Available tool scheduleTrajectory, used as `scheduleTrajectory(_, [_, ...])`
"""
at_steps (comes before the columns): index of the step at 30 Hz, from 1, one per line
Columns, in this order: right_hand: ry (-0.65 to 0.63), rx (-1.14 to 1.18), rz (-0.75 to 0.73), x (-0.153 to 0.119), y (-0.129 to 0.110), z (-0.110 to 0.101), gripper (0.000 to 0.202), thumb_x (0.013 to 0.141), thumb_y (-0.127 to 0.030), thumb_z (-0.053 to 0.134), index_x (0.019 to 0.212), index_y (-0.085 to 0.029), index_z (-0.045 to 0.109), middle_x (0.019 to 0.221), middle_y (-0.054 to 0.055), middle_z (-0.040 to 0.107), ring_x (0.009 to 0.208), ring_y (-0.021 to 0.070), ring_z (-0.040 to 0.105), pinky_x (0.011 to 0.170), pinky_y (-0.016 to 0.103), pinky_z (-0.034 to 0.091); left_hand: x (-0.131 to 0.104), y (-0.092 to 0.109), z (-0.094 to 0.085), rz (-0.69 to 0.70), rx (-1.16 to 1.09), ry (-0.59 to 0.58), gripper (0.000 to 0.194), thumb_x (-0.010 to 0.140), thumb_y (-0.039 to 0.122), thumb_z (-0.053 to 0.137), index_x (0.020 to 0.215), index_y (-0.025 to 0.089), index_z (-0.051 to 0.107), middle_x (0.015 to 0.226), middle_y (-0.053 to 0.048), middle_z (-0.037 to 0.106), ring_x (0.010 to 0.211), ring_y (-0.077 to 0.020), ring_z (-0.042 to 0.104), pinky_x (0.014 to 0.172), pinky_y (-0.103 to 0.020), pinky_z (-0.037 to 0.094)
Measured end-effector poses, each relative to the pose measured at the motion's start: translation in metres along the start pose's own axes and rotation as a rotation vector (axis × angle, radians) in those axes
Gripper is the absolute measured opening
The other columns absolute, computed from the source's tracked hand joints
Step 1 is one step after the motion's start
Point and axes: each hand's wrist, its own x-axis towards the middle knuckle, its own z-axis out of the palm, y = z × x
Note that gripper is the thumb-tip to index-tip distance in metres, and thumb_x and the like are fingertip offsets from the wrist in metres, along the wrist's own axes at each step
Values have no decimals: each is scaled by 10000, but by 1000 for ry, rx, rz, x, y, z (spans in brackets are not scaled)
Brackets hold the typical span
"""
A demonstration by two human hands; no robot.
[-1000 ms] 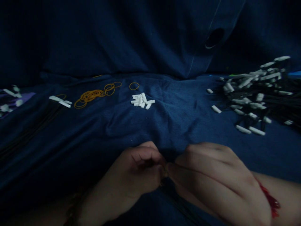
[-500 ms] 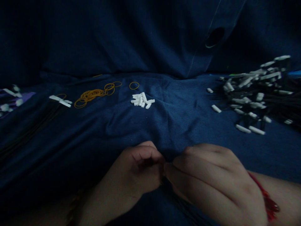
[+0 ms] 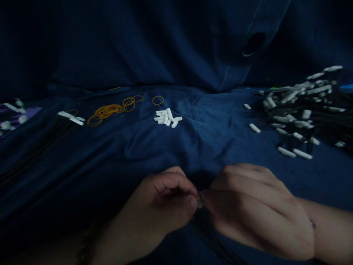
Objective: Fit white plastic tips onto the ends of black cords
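At the bottom centre my left hand is closed, thumb and forefinger pinched on something small that I cannot make out. The fingertips of my right hand meet them and are pinched at the same spot, also on something too small to name. Dark strands run down and to the right below the two hands. Beyond the hands, a small pile of white pieces lies on the dark blue cloth.
Orange rubber bands lie left of the white pile, with a single band behind it. White-tipped black strands spread at the right. More strands with white tips and a purple item are at the left.
My right hand has turned, and the red cord on its wrist is now mostly out of sight. The pinched fingertips have shifted slightly right, and my left thumb shows more.
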Motion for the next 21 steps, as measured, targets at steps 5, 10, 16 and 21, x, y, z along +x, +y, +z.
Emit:
scheduleTrajectory(5, [-45, 89, 61, 6, 0, -10, 89, 737, -43, 493, 776, -114, 530, 635, 30, 586, 589, 91, 522, 536, 221, 427, 2, -2, 1, -6, -121, 26, 101, 740, 139, 546, 655, 165, 596, 650, 25, 514, 622, -86, 483, 571, -188, 373])
scheduleTrajectory(10, [66, 180, 215, 9, 2, -10, 72, 752, -57, 472, 762, -103, 526, 604, 32, 544, 559, 78, 503, 502, 197, 410, 2, -8, 1, -73, -226, 115, 40, 726, 169, 611, 760, 189, 605, 705, 28, 588, 680, -94, 525, 621, -194, 393])
scheduleTrajectory(16, [112, 154, 164, 5, 7, -2, 69, 728, -38, 512, 729, -107, 516, 595, 37, 545, 557, 89, 492, 502, 213, 389, 1, -7, 3, -23, -235, 193, 103, 735, 165, 620, 819, 217, 592, 708, 51, 590, 666, -73, 539, 621, -177, 406])
scheduleTrajectory(21, [105, 23, 59, -2, 10, 4, 143, 723, -49, 534, 632, -130, 459, 524, 26, 507, 507, 95, 429, 476, 234, 331, 2, -1, 4, -108, -339, 162, 143, 743, 177, 606, 885, 179, 590, 737, 9, 596, 668, -96, 542, 630, -213, 412])
